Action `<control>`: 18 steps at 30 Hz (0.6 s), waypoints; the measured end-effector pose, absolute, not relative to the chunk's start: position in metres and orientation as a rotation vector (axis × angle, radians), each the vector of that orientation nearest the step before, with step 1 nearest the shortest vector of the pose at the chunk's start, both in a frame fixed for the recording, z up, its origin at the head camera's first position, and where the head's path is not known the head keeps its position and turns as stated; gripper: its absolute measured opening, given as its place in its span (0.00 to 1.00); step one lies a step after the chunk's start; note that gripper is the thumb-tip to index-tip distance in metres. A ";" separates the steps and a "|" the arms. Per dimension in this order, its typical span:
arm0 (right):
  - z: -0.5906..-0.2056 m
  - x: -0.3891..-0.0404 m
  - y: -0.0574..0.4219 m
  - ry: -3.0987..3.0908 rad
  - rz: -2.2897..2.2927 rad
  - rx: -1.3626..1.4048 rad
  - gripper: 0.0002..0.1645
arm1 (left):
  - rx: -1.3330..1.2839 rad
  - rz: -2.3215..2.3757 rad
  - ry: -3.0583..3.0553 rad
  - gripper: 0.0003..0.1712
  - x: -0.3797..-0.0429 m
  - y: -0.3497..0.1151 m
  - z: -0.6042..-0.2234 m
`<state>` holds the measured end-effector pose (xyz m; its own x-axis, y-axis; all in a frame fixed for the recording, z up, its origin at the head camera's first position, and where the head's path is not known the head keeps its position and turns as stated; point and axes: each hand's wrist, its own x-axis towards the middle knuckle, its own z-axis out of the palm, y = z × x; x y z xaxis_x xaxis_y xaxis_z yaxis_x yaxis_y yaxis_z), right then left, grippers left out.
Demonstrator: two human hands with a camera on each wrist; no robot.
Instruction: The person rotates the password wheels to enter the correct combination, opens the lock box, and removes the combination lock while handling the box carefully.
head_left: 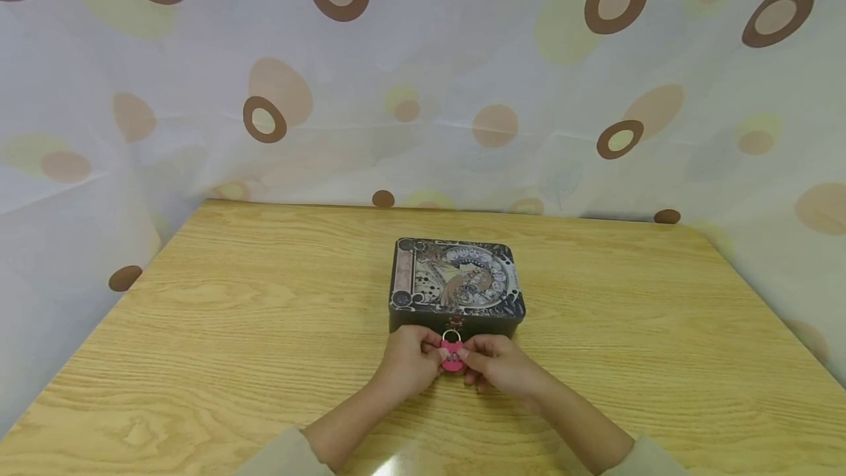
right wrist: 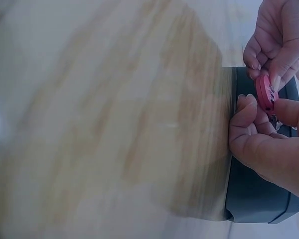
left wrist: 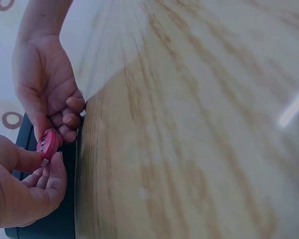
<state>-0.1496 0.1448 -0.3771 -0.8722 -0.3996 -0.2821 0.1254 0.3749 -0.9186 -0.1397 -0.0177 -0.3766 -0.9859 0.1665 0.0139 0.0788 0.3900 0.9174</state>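
Observation:
A pink combination padlock (head_left: pixel 452 356) with number dials is held upright before a dark, picture-lidded tin box (head_left: pixel 460 278). Its silver shackle overlaps the small clasp (head_left: pixel 456 323) on the box's front. My left hand (head_left: pixel 411 360) pinches the lock's left side between thumb and fingers. From the other side, my right hand (head_left: pixel 502 364) grips it, with the thumb by the dials. Both wrist views show the padlock (left wrist: pixel 49 144) between the two sets of fingertips, close to the box's dark front wall (right wrist: pixel 256 199). The box lid is down.
The box stands on a light wood-grain table (head_left: pixel 264 300). Behind the table hangs a pale sheet (head_left: pixel 423 72) with brown and yellow circles, which also rises along both sides. A bright glare spot shows near the table's front.

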 end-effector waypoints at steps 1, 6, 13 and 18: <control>-0.377 -0.150 0.145 2.181 -1.512 -0.234 0.15 | 0.227 1.677 2.552 0.03 -0.140 -0.018 -0.377; -0.377 -0.150 0.147 2.193 -1.510 -0.223 0.15 | 0.225 1.680 2.543 0.03 -0.139 -0.017 -0.376; -0.376 -0.149 0.146 2.192 -1.514 -0.246 0.14 | 0.224 1.677 2.536 0.03 -0.139 -0.018 -0.376; -0.374 -0.148 0.144 2.195 -1.505 -0.245 0.13 | 0.224 1.677 2.533 0.04 -0.140 -0.019 -0.377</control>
<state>-0.1484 0.1436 -0.3740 -0.8763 -0.3970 -0.2730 0.1116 0.3839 -0.9166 -0.1397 -0.0186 -0.3766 -0.9846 0.1749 0.0011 0.0693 0.3845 0.9205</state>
